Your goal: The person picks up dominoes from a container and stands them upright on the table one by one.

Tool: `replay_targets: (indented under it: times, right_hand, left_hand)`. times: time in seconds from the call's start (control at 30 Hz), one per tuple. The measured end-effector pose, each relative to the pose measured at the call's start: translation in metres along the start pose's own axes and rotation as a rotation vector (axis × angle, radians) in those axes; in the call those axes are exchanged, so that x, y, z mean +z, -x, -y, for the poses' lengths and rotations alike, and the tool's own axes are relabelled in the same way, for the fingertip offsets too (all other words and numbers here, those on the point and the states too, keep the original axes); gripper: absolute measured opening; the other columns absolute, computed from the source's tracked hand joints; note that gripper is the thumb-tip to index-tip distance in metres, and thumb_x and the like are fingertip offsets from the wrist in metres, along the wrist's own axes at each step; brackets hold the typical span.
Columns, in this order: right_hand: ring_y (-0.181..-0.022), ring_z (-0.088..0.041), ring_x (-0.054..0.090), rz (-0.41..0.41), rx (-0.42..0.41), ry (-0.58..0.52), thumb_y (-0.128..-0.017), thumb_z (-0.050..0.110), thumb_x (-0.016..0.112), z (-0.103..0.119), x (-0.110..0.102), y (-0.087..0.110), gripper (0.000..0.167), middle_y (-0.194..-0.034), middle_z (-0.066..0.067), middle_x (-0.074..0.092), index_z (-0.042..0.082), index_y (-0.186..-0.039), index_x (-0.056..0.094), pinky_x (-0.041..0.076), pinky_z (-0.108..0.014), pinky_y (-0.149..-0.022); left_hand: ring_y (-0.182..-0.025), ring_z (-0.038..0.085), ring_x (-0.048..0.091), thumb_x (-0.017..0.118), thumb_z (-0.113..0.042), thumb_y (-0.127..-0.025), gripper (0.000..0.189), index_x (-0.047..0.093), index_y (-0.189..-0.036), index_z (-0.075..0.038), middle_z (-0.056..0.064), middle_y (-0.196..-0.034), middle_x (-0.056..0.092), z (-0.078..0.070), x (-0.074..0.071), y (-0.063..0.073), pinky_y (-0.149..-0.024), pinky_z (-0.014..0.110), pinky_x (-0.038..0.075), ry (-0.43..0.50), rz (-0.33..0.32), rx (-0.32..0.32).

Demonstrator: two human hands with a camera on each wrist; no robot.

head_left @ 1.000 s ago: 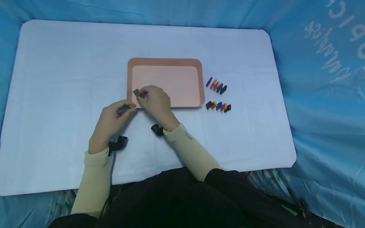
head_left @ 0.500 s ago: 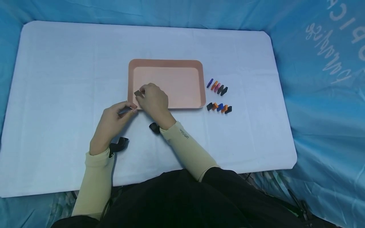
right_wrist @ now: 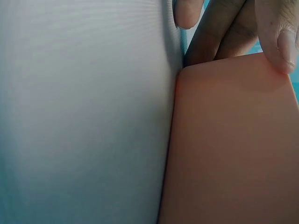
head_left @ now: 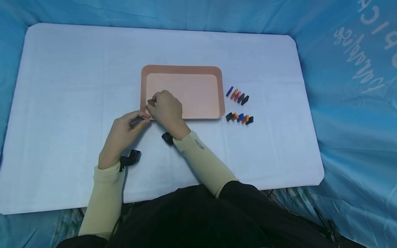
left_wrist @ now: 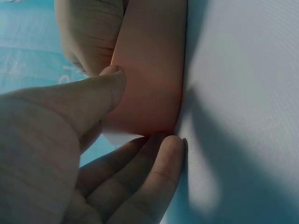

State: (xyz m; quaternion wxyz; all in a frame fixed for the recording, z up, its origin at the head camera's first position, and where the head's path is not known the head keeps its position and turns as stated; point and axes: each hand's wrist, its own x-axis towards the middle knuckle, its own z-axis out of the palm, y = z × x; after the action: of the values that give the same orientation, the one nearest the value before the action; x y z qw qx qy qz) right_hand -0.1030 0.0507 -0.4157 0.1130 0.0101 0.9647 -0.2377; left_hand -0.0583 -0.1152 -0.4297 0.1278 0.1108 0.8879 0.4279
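A pink tray [head_left: 198, 91] lies on the white-covered table. My left hand [head_left: 121, 132] grips its near left corner. In the left wrist view, the thumb [left_wrist: 112, 84] presses on the wall's upper edge and the other fingers [left_wrist: 163, 163] curl round the corner low down. Over the tray's left end, my right hand [head_left: 169, 109] pinches a small dark grey-brown domino-like block [head_left: 151, 102] between thumb and fingertips. The block's lower part is hidden by the hand. The right wrist view shows the tray's outer wall [right_wrist: 233, 140] and the left hand's fingers at the corner.
Right of the tray, two short rows of thin blocks stand on the table: a far row with a purple block [head_left: 229, 91] at its left end, and a near row with a blue block [head_left: 240, 117] in its middle. Blue cloth [head_left: 350, 120] surrounds the table.
My right hand has shifted slightly with the block, which sits closer to the tray's near left corner and shows less past the fingers. The left hand keeps its grip on the corner.
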Motion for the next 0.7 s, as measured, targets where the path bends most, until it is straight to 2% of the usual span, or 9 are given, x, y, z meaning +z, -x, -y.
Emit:
replay_targets:
  times: [0.27, 0.53, 0.7]
  right_hand:
    - [-0.083, -0.010, 0.067, 0.008, -0.012, 0.031, -0.097, 0.034, 0.066, -0.0001, -0.0017, 0.0005, 0.026, -0.108, 0.003, 0.068, 0.018, -0.115, 0.075, 0.055, -0.026, -0.062]
    - [-0.084, -0.011, 0.065, 0.024, -0.022, 0.024, -0.096, 0.030, 0.066, -0.0034, -0.0018, -0.0005, 0.022, -0.105, 0.003, 0.067, 0.019, -0.112, 0.076, 0.055, -0.027, -0.065]
    - [-0.080, -0.010, 0.065, -0.018, -0.026, 0.031, -0.095, 0.033, 0.067, -0.0081, -0.0079, 0.0018, 0.024, -0.105, 0.005, 0.066, 0.022, -0.114, 0.075, 0.054, -0.027, -0.064]
  left_hand:
    - [-0.116, 0.027, 0.065, 0.067, -0.030, -0.099, 0.024, 0.071, -0.113, -0.013, 0.009, -0.118, 0.071, -0.0022, -0.0005, 0.0008, -0.094, 0.050, 0.055, 0.003, -0.003, 0.002]
    - [-0.119, 0.027, 0.064, 0.066, -0.030, -0.099, 0.024, 0.071, -0.113, -0.012, 0.009, -0.118, 0.071, -0.0014, 0.0015, 0.0011, -0.097, 0.050, 0.054, 0.000, 0.003, 0.005]
    - [-0.119, 0.028, 0.064, 0.065, -0.032, -0.100, 0.024, 0.070, -0.114, -0.013, 0.009, -0.118, 0.070, 0.0005, 0.0025, 0.0020, -0.099, 0.051, 0.053, -0.008, -0.006, 0.014]
